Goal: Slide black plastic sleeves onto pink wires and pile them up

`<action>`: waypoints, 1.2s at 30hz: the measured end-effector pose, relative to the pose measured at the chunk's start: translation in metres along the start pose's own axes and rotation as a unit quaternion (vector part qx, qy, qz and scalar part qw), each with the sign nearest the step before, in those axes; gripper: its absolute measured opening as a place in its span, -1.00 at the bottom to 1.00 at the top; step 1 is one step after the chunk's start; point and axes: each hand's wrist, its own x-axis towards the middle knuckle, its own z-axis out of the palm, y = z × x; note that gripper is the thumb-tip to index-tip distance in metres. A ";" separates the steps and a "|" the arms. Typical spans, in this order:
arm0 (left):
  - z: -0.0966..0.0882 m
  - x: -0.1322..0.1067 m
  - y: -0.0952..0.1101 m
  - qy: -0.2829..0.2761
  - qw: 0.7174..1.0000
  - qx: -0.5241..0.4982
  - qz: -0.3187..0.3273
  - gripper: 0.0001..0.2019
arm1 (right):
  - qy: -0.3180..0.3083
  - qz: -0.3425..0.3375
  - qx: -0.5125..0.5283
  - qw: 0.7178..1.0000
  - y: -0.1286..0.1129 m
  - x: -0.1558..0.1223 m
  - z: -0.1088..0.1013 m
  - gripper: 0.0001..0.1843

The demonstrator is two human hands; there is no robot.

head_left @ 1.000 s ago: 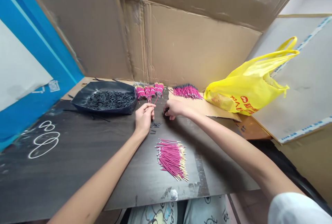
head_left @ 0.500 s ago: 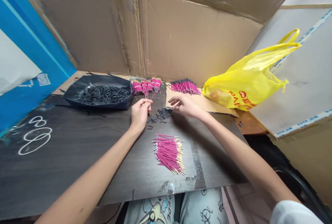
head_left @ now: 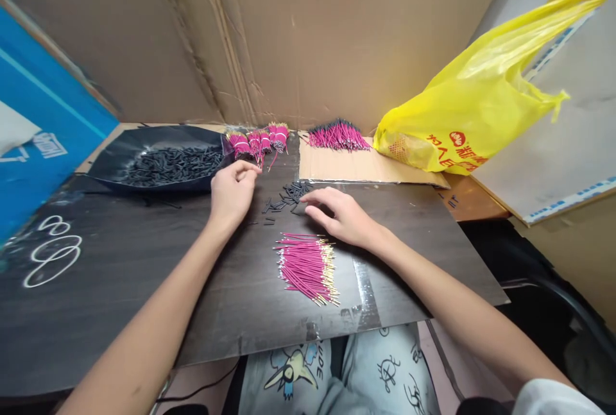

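My left hand rests on the dark board with its thumb and forefinger pinched together; what they hold is too small to name. My right hand lies flat with fingers stretched out, its tips at a small scatter of short black tubes. A loose heap of pink wires with gold tips lies just in front of the right hand. Tied bundles of pink wires stand behind the left hand.
A black tray of black tubes sits at the back left. More pink wires with black ends lie on a cardboard sheet. A yellow plastic bag stands at the right. Cardboard walls enclose the back.
My right hand has let a small pile of black tubes onto the board, opened and slid toward me. The left hand stayed pinched. The camera has tilted downward.
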 end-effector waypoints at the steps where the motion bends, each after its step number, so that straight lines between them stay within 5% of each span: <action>1: -0.006 0.002 0.002 -0.031 0.996 0.081 0.018 -0.86 | -0.009 -0.009 -0.003 1.000 0.002 -0.001 0.002 -0.74; 4: -0.021 0.003 0.012 -0.156 0.962 0.222 -0.033 -0.91 | -0.030 -0.015 -0.017 0.999 0.005 -0.001 0.009 -0.72; 7: -0.031 0.000 0.017 -0.328 0.904 0.237 -0.140 -0.85 | 0.001 -0.018 -0.014 1.000 0.008 0.000 0.011 -0.73; 9: -0.035 -0.002 0.016 -0.380 0.882 0.244 -0.139 -0.80 | 0.035 -0.028 -0.008 0.999 0.010 0.001 0.012 -0.75; 18: -0.026 -0.010 0.018 -0.394 0.911 0.094 -0.070 -0.70 | 0.053 -0.044 -0.015 0.998 0.021 0.001 0.014 -0.80; 22: -0.033 -0.010 0.024 -0.423 0.903 0.055 -0.051 -0.67 | 0.050 -0.048 -0.022 0.997 0.022 0.000 0.014 -0.80; 29: -0.047 0.002 0.015 -0.504 0.846 0.173 0.023 -0.71 | 0.048 -0.046 -0.029 0.997 0.025 0.000 0.013 -0.80; 36: -0.033 -0.002 0.013 -0.470 0.839 0.261 0.087 -0.73 | 0.049 -0.042 -0.039 0.997 0.026 0.000 0.013 -0.78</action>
